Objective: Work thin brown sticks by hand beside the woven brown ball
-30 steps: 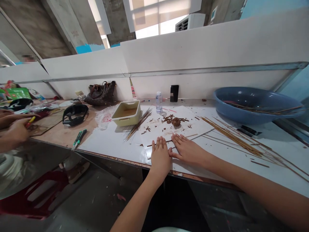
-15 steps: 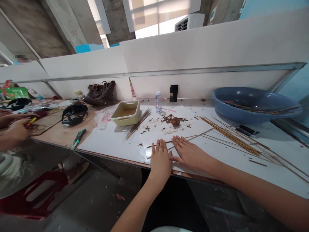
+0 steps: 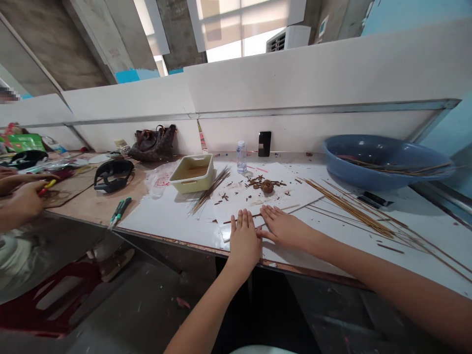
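My left hand [image 3: 244,241] and my right hand [image 3: 284,227] lie flat, palms down and side by side, on the white table top [image 3: 173,216] near its front edge. Their fingers are stretched out and pressed on a thin brown stick [image 3: 258,215] that runs across under the fingertips. Beyond the fingers sits a small brown lump [image 3: 267,186] among brown crumbs. Neither hand grips anything.
A cream tray [image 3: 193,172] with a bunch of sticks [image 3: 210,189] beside it stands at left, a small bottle [image 3: 241,157] and a phone [image 3: 264,143] behind. Long sticks [image 3: 350,209] fan out right, below a blue basin [image 3: 383,160]. Another person's hands [image 3: 18,196] work far left.
Both hands have slid slightly away from me over the stick, still flat. The view has shifted a little.
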Tool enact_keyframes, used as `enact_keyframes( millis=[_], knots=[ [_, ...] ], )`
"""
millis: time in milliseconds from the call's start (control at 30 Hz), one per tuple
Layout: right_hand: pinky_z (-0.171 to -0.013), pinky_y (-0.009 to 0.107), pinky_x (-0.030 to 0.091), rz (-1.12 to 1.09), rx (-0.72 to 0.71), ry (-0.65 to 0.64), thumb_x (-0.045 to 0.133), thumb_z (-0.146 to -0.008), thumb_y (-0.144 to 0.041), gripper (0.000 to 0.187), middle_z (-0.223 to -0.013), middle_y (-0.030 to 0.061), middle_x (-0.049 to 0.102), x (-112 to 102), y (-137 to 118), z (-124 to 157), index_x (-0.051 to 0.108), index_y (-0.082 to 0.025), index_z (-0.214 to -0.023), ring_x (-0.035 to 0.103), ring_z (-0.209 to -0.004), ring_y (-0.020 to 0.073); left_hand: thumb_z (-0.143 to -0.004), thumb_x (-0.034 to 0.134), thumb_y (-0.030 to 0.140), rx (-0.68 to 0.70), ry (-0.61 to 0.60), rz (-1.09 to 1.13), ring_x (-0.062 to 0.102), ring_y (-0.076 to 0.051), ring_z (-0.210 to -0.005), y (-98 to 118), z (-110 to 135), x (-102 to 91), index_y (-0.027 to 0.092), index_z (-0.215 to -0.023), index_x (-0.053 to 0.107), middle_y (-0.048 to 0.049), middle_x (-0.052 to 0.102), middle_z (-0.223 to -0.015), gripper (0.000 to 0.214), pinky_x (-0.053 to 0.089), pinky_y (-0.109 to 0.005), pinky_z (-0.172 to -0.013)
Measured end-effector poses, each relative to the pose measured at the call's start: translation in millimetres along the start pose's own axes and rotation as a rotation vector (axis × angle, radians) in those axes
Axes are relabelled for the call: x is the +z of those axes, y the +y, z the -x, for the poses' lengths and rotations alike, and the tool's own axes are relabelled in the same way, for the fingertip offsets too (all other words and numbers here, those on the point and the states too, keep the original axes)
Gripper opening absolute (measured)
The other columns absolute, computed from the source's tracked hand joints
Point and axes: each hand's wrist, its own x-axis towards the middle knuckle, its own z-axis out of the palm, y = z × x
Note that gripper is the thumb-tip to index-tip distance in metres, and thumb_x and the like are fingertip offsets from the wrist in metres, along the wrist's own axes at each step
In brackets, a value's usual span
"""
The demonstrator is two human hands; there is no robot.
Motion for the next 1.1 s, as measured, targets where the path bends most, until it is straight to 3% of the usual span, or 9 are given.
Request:
enact_keyframes(
  millis=[167, 433, 733, 967, 1100],
  knots=[
    [-0.130, 0.061, 0.042, 0.022, 0.000, -0.022, 0.034, -0.115, -0.067, 0.088, -0.166, 0.0340, 0.050, -7, 2, -10, 0.048, 0.003, -0.166, 0.049, -0.159, 0.0413, -0.113, 0.041, 0.031, -0.039, -0.059, 0.017, 0.029, -0.034, -0.171, 1, -9, -12.1, 0.000, -0.171, 0.039, -0.0225, 0.034, -0.179, 0.066, 0.021, -0.057, -0.141],
    [-0.131, 0.055, 0.042, 0.108, -0.032, 0.033, 0.032, -0.114, -0.070, 0.090, -0.164, 0.0312, 0.054, -12, -17, 22, 0.054, 0.003, -0.162, 0.052, -0.157, 0.0401, -0.113, 0.037, 0.029, 0.035, -0.049, 0.025, 0.032, -0.033, -0.170, 3, 22, -10.4, 0.008, -0.172, 0.041, -0.0168, 0.037, -0.179, 0.064, 0.020, -0.063, -0.141],
    [-0.130, 0.061, 0.041, 0.042, 0.016, -0.004, 0.045, -0.114, -0.058, 0.079, -0.167, 0.0317, 0.051, -7, -2, -10, 0.046, -0.001, -0.169, 0.049, -0.159, 0.0413, -0.109, 0.043, 0.028, -0.005, -0.098, 0.042, 0.026, -0.035, -0.172, -4, -8, -22.3, 0.001, -0.173, 0.036, -0.0198, 0.031, -0.181, 0.070, 0.016, -0.063, -0.141],
    [-0.129, 0.059, 0.044, 0.045, -0.023, 0.011, 0.041, -0.114, -0.065, 0.083, -0.166, 0.0319, 0.053, -9, -10, 16, 0.050, 0.000, -0.166, 0.053, -0.156, 0.0410, -0.113, 0.038, 0.030, 0.040, -0.053, 0.044, 0.030, -0.033, -0.171, -1, 20, -11.4, 0.006, -0.173, 0.038, -0.0172, 0.035, -0.180, 0.065, 0.017, -0.063, -0.141],
    [-0.128, 0.059, 0.045, 0.041, -0.029, -0.043, 0.043, -0.116, -0.058, 0.076, -0.163, 0.0323, 0.055, -16, -6, 8, 0.051, 0.000, -0.165, 0.054, -0.156, 0.0406, -0.113, 0.040, 0.030, 0.034, -0.030, 0.037, 0.033, -0.033, -0.170, -2, 13, -9.1, 0.007, -0.172, 0.041, -0.0191, 0.039, -0.178, 0.064, 0.020, -0.059, -0.141]
  ],
)
